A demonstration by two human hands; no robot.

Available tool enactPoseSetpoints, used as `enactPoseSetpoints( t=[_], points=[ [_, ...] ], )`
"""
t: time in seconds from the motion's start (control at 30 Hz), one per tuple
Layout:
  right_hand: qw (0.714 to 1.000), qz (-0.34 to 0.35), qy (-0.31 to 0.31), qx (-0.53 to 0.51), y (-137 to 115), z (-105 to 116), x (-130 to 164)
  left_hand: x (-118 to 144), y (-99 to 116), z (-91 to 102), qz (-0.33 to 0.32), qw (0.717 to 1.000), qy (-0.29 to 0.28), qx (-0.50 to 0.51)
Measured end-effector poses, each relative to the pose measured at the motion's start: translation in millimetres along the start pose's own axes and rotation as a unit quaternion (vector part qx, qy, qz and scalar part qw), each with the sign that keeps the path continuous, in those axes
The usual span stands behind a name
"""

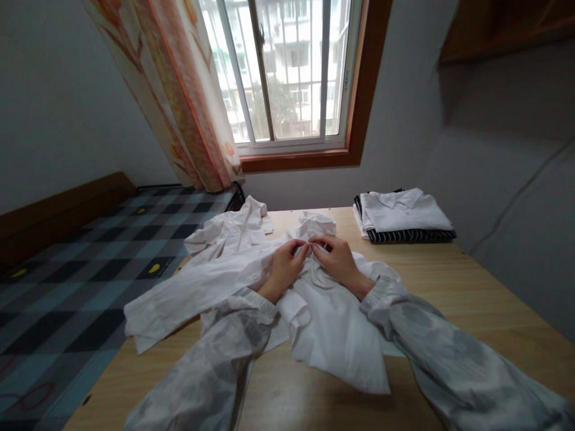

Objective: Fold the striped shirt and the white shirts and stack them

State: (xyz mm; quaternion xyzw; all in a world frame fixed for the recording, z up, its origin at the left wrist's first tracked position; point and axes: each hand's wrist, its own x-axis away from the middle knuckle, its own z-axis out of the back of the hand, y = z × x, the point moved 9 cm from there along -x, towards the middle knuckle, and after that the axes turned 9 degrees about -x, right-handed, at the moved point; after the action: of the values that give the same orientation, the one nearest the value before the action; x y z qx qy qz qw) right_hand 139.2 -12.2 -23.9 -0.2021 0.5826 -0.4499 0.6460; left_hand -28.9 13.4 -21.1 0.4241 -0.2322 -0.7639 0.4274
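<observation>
A crumpled white shirt (332, 323) lies spread over a light wooden table (485, 299), one sleeve trailing off to the left. My left hand (286, 268) and my right hand (338, 258) meet at the shirt's front near the collar. The fingertips of both pinch the fabric there, close together. What sits between the fingertips is too small to make out. Both my forearms wear pale, loose sleeves.
A folded stack (404, 216) with a white garment on top of dark striped ones sits at the table's far right. A bed with a checked cover (90, 263) runs along the left. A window and a patterned curtain (188, 102) stand behind.
</observation>
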Motion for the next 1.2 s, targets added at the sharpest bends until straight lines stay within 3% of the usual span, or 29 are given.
enactPoseSetpoints(
  t=[0.17,0.47,0.9,1.2],
  points=[
    [0.991,-0.058,0.020,-0.118,24,-1,-5,0,3,0.3,-0.008,1.000,0.000,-0.008],
    [0.954,-0.140,-0.013,-0.264,51,-12,-12,1,7,-0.3,-0.015,1.000,0.003,-0.022],
    [0.957,-0.117,-0.048,-0.261,39,-13,-9,2,-2,-2.3,0.025,0.999,-0.007,-0.025],
    [0.970,-0.072,-0.045,-0.230,24,-10,-10,-3,-8,-4.0,0.040,0.998,-0.026,0.041]
  ],
)
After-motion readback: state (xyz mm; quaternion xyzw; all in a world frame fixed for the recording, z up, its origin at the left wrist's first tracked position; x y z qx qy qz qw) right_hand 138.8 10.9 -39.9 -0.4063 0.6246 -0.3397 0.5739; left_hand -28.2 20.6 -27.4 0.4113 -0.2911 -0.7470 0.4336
